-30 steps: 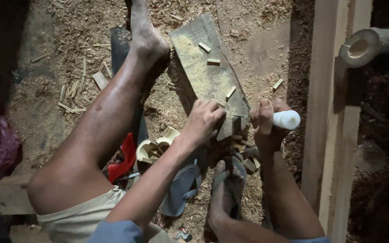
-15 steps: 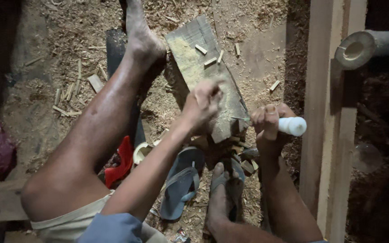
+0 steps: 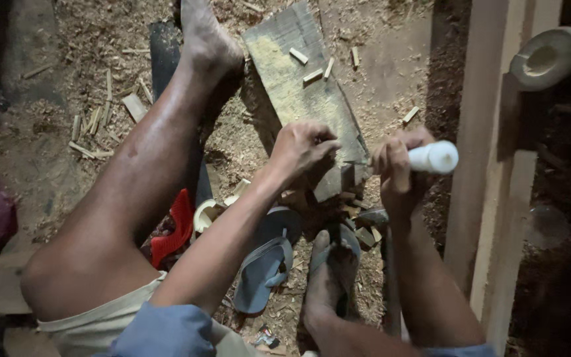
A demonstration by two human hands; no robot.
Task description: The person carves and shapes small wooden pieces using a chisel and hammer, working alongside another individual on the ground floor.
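Our left hand (image 3: 304, 147) is curled shut, fingertips pinched on something small that we cannot make out, pressed against the near end of the wooden board (image 3: 299, 79). Our right hand (image 3: 396, 168) is closed in a fist around a tool with a white handle (image 3: 433, 157); the handle sticks out to the right of the fist, and a thin blade points left toward the left hand's fingertips, just beside them. Both hands sit close together at the board's lower right edge.

The board runs up and away from the hands, tilted, with three short cut wood pieces (image 3: 312, 66) lying on its far end, well apart from our fingers. Below the hands lie more small offcuts (image 3: 358, 218), a grey sandal (image 3: 266, 261) and our right foot (image 3: 328, 277), so the ground under the wrists is crowded. Left of the left forearm stretches our bare left leg (image 3: 147, 172), with a red object (image 3: 174, 228) tucked beside it.

Just right of the right hand stands an upright timber post (image 3: 490, 165), leaving only a narrow strip for the handle's end. Beyond it, upper right, a bamboo tube (image 3: 550, 56) shows its open end. Sawdust-covered floor (image 3: 391, 73) lies open above the right hand.
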